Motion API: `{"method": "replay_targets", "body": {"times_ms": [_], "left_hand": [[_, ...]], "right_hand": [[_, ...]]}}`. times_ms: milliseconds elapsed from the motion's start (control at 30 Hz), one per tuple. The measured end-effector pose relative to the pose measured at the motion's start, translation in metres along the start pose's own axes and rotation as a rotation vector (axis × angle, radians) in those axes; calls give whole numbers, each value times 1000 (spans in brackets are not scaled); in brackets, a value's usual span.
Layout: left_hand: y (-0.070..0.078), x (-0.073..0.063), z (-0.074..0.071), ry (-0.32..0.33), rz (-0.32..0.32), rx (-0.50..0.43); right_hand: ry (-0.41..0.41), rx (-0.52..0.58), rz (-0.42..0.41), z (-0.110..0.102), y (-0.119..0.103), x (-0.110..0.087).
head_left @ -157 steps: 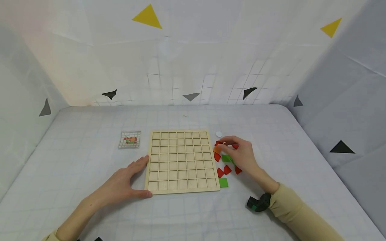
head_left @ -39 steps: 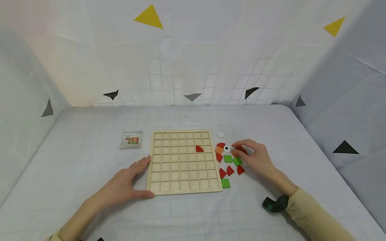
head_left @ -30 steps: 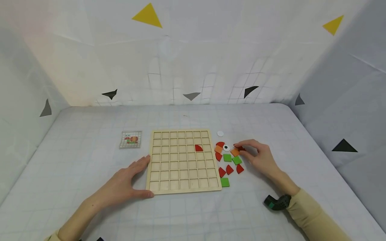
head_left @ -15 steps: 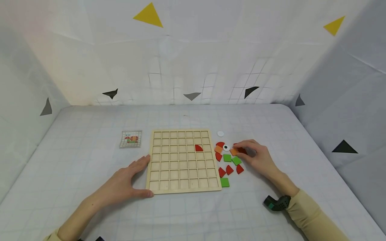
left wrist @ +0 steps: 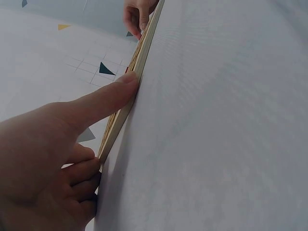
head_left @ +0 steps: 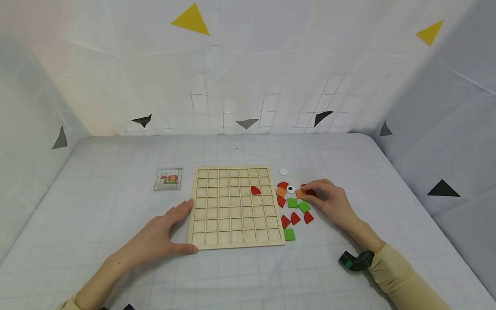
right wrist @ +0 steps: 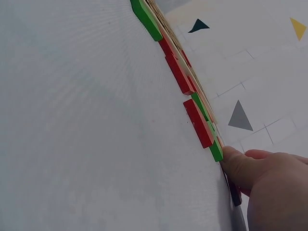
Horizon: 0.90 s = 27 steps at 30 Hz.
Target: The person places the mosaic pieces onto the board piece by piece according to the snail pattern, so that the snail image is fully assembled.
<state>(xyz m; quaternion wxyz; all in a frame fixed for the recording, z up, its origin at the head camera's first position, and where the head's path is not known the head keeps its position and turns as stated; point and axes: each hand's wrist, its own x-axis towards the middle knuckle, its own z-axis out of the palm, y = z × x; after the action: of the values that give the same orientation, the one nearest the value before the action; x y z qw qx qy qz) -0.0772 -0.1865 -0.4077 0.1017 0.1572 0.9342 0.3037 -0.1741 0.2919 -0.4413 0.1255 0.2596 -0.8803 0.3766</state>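
Note:
The left hand [head_left: 160, 232] is spread at the near-left corner of a wooden grid board [head_left: 236, 249], its thumb [left wrist: 108, 98] straight against the near edge and its fingers along the left side. A red quarter-circle tile [head_left: 255, 190] sits in one cell of the board's right half. Right of the board, the right hand [head_left: 327, 200] pinches an orange square tile [head_left: 300, 194] between thumb and forefinger, low over the table. Under that hand lie red tiles [head_left: 311, 193], partly hidden. Next to the held tile is a white eye disc [head_left: 290, 189] with a black dot.
Several loose tiles lie along the board's right side, among them green squares [head_left: 292, 203], red quarter-circles [head_left: 295, 218] and another orange square [head_left: 280, 192]. A plain white disc [head_left: 283, 172] lies behind them. A small picture card [head_left: 168, 179] with a gridded design lies left of the board.
A red quarter-circle has come onto the board since the oldest frame. The right hand has shifted right, and its fingertips have closed on the orange square, turning it slightly. The left hand stays put.

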Motion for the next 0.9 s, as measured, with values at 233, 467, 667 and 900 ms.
{"method": "replay_targets", "body": {"times_ms": [233, 467, 667, 900], "left_hand": [[1, 0, -1, -5, -4, -10], [1, -2, -1, -4, -2, -10], [1, -2, 0, -8, -7, -12], [2, -2, -1, -6, -8, -5]], "right_hand": [[15, 3, -7, 1, 2, 0], [46, -37, 70, -1, -9, 2], [48, -35, 164, 2, -29, 9], [27, 0, 206, 16, -47, 17]]}}
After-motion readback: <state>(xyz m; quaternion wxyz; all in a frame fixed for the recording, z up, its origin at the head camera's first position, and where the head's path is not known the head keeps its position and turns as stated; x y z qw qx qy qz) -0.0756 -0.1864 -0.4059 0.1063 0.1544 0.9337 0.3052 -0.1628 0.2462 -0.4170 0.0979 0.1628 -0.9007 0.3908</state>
